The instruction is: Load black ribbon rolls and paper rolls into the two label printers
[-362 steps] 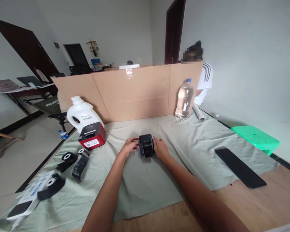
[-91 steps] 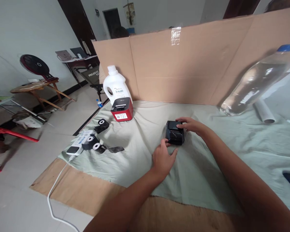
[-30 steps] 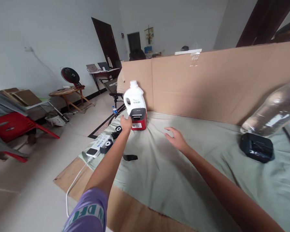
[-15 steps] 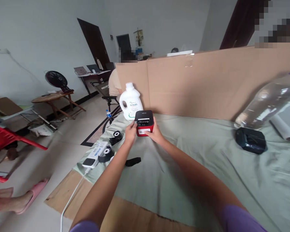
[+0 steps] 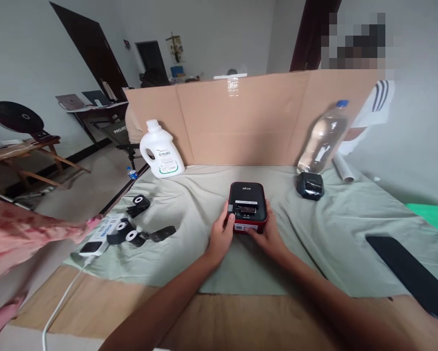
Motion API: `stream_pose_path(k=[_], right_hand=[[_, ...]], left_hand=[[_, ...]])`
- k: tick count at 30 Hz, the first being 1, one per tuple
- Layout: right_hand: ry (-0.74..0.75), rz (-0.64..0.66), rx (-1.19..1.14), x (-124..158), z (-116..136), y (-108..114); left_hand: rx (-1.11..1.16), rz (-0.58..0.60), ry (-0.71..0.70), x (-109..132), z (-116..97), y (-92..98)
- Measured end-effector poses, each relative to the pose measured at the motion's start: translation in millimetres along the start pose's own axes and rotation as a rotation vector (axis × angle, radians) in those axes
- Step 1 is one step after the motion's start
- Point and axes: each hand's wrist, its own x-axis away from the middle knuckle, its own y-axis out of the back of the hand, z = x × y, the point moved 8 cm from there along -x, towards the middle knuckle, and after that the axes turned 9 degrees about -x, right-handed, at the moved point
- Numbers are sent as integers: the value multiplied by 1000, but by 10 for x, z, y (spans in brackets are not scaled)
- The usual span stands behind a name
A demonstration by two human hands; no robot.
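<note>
A red printer with a black top point(image 5: 247, 204) sits on the pale green cloth point(image 5: 189, 204) in front of me. My left hand point(image 5: 219, 235) grips its left side and my right hand point(image 5: 268, 236) grips its right front corner. A small black printer point(image 5: 310, 185) rests further back to the right, beside a clear water bottle point(image 5: 324, 137). Several black ribbon rolls point(image 5: 133, 235) lie on the cloth to the left, apart from my hands.
A white jug point(image 5: 160, 152) stands at the back left against a cardboard screen point(image 5: 240, 122). A black flat slab point(image 5: 410, 273) lies at the right, a green stool point(image 5: 432, 214) beyond it. A white power strip point(image 5: 96, 239) and cable sit at the left edge. A person sits behind the screen; pink fabric point(image 5: 17, 234) shows at far left.
The red printer has come from beside the white jug to the middle of the cloth, both hands on it. Earlier the black printer was moved to the right by the bottle.
</note>
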Motion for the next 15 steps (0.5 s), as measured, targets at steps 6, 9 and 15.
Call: stream_pose_path(k=[6, 9, 15], right_hand=[[8, 1, 34, -24, -13, 50], [19, 10, 42, -15, 2, 50], [25, -1, 18, -4, 3, 55]], left_hand=[[-35, -12, -31, 34, -68, -27], [-61, -22, -37, 64, -67, 1], [-24, -49, -63, 56, -76, 86]])
